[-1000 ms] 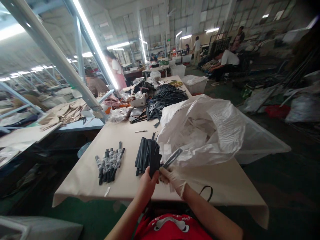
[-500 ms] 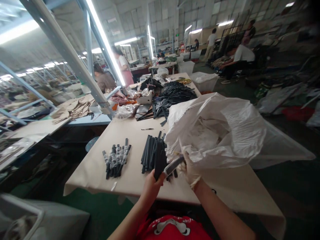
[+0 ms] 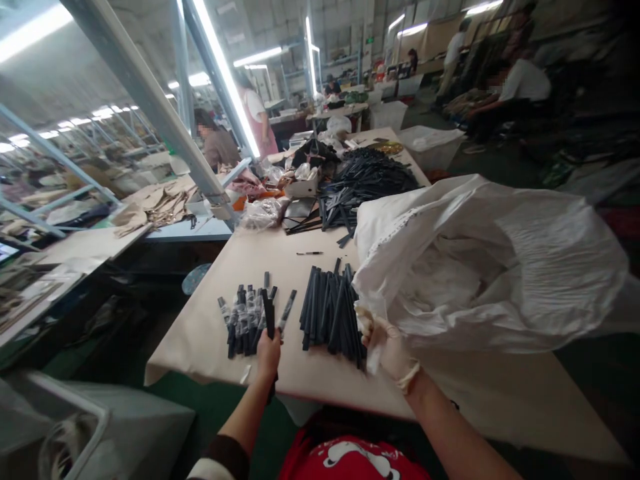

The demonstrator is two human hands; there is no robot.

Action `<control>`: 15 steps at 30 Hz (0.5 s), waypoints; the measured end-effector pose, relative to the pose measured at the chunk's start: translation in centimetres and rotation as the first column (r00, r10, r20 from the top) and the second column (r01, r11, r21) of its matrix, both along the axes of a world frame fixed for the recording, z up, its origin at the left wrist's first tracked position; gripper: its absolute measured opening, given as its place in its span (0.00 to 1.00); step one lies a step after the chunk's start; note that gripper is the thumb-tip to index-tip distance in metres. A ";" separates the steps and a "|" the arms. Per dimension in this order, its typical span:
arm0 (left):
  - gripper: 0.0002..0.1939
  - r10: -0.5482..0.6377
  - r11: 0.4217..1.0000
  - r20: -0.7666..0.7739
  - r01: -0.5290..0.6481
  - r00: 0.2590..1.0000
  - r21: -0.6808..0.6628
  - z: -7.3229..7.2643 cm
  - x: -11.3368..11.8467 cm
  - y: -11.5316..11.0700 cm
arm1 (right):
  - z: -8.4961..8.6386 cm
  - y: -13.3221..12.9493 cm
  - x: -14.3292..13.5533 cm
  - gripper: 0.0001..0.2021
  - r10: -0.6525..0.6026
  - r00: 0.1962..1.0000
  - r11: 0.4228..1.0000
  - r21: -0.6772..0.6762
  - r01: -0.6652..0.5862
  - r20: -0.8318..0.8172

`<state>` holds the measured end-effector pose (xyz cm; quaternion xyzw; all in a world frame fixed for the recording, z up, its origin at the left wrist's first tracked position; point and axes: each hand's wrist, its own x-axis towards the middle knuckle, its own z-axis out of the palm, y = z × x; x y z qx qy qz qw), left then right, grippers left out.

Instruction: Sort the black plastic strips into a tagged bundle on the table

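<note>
My left hand (image 3: 269, 353) is closed round black strips (image 3: 270, 313), upright beside the wrapped bundles. Those dark bundles (image 3: 243, 323), banded with clear or whitish wrap, lie at the left of the table; one more wrapped strip (image 3: 288, 307) rests just right of them. A pile of loose black strips (image 3: 330, 310) lies between my hands. At the mouth of a big white sack (image 3: 480, 260), my right hand (image 3: 390, 353), in a pale glove, is closed on a piece of whitish film (image 3: 374, 357).
A pen (image 3: 310, 253) lies on the beige table (image 3: 200, 333). Behind it are a heap of black strips (image 3: 370, 173) and clear plastic bags (image 3: 263, 213). A slanted metal post (image 3: 150, 100) rises at the left. A grey bin (image 3: 135, 413) stands at lower left. People are in the background.
My left hand has moved left, away from the loose pile, with black strips in it. A wrapped strip now lies by the bundles. My right hand now holds whitish film rather than a strip's end.
</note>
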<state>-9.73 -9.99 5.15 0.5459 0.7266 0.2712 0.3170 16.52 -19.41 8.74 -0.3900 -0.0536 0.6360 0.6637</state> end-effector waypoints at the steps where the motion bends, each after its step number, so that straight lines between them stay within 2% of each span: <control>1: 0.12 0.022 1.000 -0.019 -0.023 1.000 -0.009 -0.1 -0.8 1.4 | 0.4 0.1 -0.1 0.15 0.015 1.000 1.000 -0.011 -0.015 -0.024; 4: 0.12 0.044 0.999 -0.046 -0.044 0.998 -0.019 0.4 -1.6 4.0 | 1.5 0.2 -0.5 0.16 0.073 0.997 0.997 -0.010 -0.073 -0.001; 6: 0.14 0.001 1.000 -0.016 -0.001 1.000 -0.024 1.2 -0.5 3.6 | 2.0 0.4 -0.8 0.18 0.068 0.994 0.997 0.015 -0.070 0.080; 8: 0.16 -0.089 0.995 0.053 0.091 0.995 -0.044 2.5 2.3 1.6 | 2.6 0.7 -1.1 0.20 0.029 0.987 0.999 0.033 -0.035 0.158; 10: 0.19 -0.208 0.971 0.161 0.224 0.965 -0.087 3.9 6.0 -1.4 | 3.2 0.9 -1.4 0.20 -0.029 0.980 0.999 0.050 0.020 0.197; 12: 0.21 -0.333 0.888 0.445 0.435 0.832 -0.149 5.4 9.8 -4.3 | 3.9 0.7 -1.6 0.20 -0.068 0.977 0.995 0.084 0.052 0.201; 14: 0.20 -0.370 0.832 0.550 0.531 0.749 -0.163 6.7 12.6 -6.3 | 4.3 0.1 -1.6 0.20 -0.071 0.978 0.991 0.126 0.046 0.196; 15: 0.18 -0.384 0.823 0.553 0.545 0.740 -0.158 7.2 13.4 -6.9 | 4.4 -0.3 -1.5 0.20 -0.054 0.979 0.991 0.134 0.027 0.194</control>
